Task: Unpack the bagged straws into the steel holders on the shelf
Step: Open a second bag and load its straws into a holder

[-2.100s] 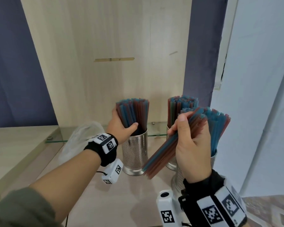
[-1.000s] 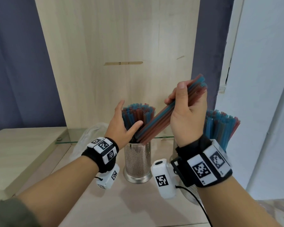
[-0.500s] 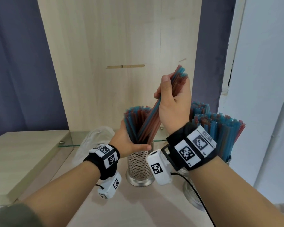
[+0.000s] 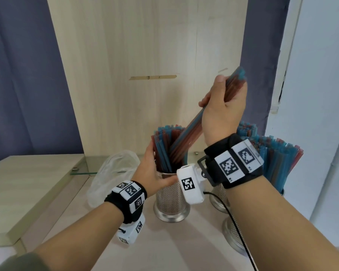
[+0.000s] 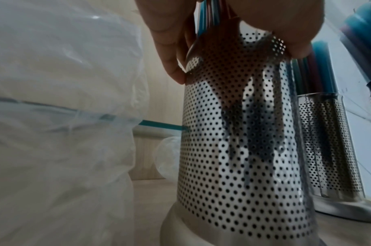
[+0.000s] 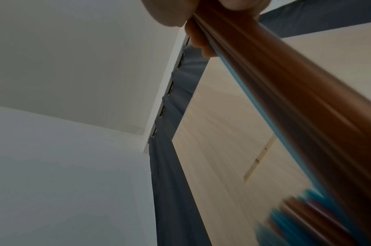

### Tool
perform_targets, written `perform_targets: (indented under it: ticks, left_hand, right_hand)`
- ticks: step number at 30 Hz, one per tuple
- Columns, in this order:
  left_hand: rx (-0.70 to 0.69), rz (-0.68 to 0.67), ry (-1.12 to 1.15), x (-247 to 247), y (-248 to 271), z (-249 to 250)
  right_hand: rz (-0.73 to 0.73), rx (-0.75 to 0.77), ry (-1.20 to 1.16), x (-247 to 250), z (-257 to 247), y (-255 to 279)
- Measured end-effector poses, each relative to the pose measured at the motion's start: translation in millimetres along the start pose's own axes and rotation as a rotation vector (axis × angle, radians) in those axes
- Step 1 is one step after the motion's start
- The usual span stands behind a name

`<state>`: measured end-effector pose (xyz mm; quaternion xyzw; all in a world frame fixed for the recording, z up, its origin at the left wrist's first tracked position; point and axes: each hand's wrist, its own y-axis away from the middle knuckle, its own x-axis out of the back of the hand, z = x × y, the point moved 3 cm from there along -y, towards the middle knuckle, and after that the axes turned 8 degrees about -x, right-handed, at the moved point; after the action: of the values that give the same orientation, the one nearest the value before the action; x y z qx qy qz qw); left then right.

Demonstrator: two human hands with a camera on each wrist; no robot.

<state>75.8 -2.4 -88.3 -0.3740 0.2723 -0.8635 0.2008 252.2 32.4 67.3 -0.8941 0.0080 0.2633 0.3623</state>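
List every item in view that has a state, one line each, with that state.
Left perforated steel holder: upright, partly filled with straws, gripped at the rim by the left hand.
Bundle of red and blue straws: tilted, lower ends inside the left holder, upper part gripped by the right hand.
Two right steel holders: upright, packed with straws.
Clear plastic bag: crumpled on the shelf, looks empty.
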Motion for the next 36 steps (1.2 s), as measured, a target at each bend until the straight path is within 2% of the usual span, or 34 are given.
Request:
perform_targets:
  ticks: [4,11,19,23,25,32,34,36]
  left_hand:
    - [0.03,0.004,0.002,-0.8,0.6,-4.0]
    - [-0.043,0.058,-0.005,-3.4,3.2,-2.9]
    - [-0.065,0.094,-0.04,-3.3,6.9,-0.9]
    - [-0.062,0.085,-0.049,-3.3,8.4,0.5]
    - [-0.056,0.08,-0.047,-3.7,8.6,0.8]
    - [-0.043,0.077,-0.061,-4.0,7.6,0.8]
    - [-0.049,0.084,-0.067,-4.0,8.0,0.9]
    - [-0.056,0.087,-0.07,-4.5,9.2,0.8]
  right_hand:
    - [-0.01,0.015,-0.015,-10.1,-0.8,-10.6]
    - [-0.249,-0.059,0.241,-4.5,47.9,19.3]
    - [-0.289,-0.017,0.451,4.1,64.3,20.0]
    - [-0.324,0.127,0.515,10.9,55.9,25.1]
    - [-0.336,0.151,0.552,13.2,57.6,23.2]
    - [-0.231,0.16,0.449,19.2,62.6,21.8]
    - [-0.307,0.123,0.514,19.6,69.1,24.7]
    - [-0.449,0.094,0.636,18.4,79.1,32.5]
